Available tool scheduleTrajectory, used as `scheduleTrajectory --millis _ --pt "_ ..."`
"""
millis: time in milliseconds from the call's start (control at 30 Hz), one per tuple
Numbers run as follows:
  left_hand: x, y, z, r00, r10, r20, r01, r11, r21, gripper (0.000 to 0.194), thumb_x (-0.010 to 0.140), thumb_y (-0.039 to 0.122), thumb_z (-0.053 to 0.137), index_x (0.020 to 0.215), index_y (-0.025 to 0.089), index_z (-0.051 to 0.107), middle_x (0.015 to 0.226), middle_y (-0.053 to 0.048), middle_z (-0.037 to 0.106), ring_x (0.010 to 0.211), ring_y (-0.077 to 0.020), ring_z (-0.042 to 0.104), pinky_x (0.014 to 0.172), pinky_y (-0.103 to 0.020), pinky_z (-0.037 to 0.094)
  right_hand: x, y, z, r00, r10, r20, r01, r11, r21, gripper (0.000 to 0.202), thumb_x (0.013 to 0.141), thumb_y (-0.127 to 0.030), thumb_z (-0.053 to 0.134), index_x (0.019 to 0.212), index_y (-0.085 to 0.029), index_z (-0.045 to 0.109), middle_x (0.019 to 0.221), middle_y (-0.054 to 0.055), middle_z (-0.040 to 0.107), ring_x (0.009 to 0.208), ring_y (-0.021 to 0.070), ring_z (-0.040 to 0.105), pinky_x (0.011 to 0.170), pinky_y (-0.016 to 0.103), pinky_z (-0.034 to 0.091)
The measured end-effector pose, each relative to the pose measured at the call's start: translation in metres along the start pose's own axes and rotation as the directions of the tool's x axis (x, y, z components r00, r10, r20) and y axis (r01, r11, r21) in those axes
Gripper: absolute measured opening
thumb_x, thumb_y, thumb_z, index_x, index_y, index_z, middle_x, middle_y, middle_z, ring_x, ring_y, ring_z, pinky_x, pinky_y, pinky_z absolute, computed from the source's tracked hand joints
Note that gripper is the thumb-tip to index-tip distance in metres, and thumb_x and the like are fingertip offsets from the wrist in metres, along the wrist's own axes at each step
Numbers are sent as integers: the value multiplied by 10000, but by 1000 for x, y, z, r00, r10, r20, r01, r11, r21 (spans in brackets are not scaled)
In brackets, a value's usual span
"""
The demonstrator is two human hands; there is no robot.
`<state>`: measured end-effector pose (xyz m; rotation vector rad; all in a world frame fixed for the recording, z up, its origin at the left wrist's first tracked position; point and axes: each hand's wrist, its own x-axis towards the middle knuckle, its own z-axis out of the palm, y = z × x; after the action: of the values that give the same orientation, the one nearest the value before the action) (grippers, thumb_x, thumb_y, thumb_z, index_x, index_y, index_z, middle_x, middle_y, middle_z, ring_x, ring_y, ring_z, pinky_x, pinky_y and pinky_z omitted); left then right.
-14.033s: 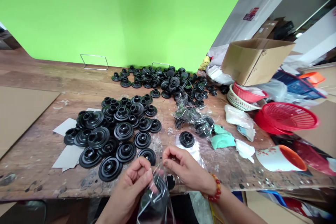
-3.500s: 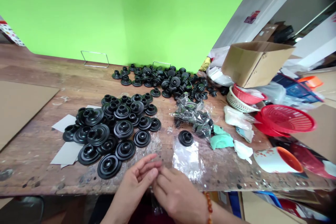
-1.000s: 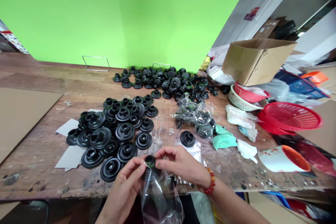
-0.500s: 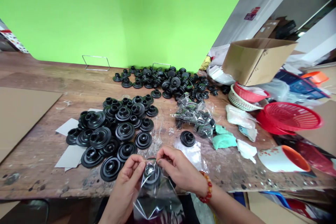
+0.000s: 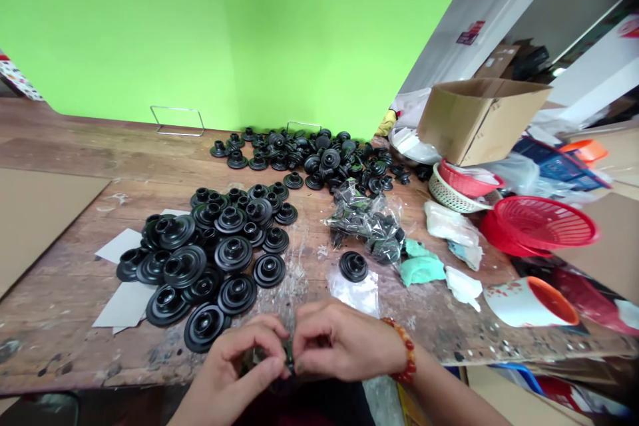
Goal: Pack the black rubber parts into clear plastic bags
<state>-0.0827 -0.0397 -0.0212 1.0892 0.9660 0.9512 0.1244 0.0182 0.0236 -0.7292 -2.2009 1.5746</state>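
**Clear bag now bunched at the table's near edge**

Head view: the film, spread out earlier, is gathered between the fingers. Left hand [image 5: 234, 366] and right hand [image 5: 344, 341] each keep a closed grip on the bagged black part [image 5: 289, 354], by the table's [image 5: 312, 279] near edge. Bare wood separates the left disc pile [image 5: 233, 252] from the lone disc [image 5: 353, 266].

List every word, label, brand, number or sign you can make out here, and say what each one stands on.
No text can be read.
Red and purple sign on the pale pillar: too blurred to read.
Red patch at the right edge, on the white column: too blurred to tell whether it bears words.
Open cardboard box: small dark marks, too small to read.
Black discs: no lettering that can be made out.
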Motion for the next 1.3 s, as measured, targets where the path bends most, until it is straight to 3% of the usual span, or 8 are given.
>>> scheduleTrajectory --millis 133,233,433,633,867,967,1067,1300 --pt "4 1 -8 955 70 -287 -85 996 -40 118 777 324 705 725 222 675 942 -33 623 999 -210 556 868 -265 453 0 -9 -16 994 -114 5 111 979 169 242 862 -306 628 684 -143 628 815 33 617 722 108 556 693 233 460" --pt "10 -6 -4 898 -17 -439 -45 991 -129 156 738 326 746 834 245 654 1039 -16 602 1055 -199 538 918 -256 433 3 -5 -41 937 74 -342 -42 994 100 262 918 -313 547 725 -156 629 664 -9 578 566 79 486 537 194 400" --pt "8 -19 16 924 -108 -367 67 990 -123 180 731 363 741 750 218 637 958 -23 613 1020 -198 543 885 -234 427 14 22 -109 627 25 -779 -167 981 -103 305 914 -400 488 855 -153 657 865 50 682 571 100 569 545 221 450" --pt "7 -21 21 943 -150 -298 145 989 -37 182 791 397 678 804 225 619 828 13 580 846 -156 527 784 -209 421 21 70 -154 499 -38 -866 -527 780 -338 234 791 -289 557 635 -151 662 639 57 659 633 200 600 658 311 442" --pt "9 -33 15 959 -146 -243 160 986 38 191 818 403 646 816 217 603 785 24 559 789 -148 518 735 -216 421 10 63 -130 510 -196 -837 -544 680 -491 132 821 -229 557 857 -156 661 930 101 652 862 229 569 832 352 412" --pt "11 -36 13 960 -146 -237 162 986 48 183 822 396 642 830 217 604 798 21 567 799 -151 526 744 -220 426 -9 46 -92 675 -158 -721 -469 662 -584 139 908 -226 503 827 -177 606 866 61 628 830 196 568 779 311 418" --pt "13 -35 12 963 -132 -234 151 986 65 181 824 397 637 823 218 606 792 19 565 796 -154 525 738 -222 429 -31 48 -50 847 127 -517 -473 625 -621 190 916 -263 555 743 -185 550 740 15 602 656 163 555 623 274 399" --pt "14 -28 17 955 -143 -261 162 986 50 185 805 400 655 816 222 607 783 26 563 802 -151 522 745 -215 418 -61 94 -4 806 211 -554 -575 506 -643 81 866 -186 626 875 -172 547 901 47 592 786 200 591 655 285 433"
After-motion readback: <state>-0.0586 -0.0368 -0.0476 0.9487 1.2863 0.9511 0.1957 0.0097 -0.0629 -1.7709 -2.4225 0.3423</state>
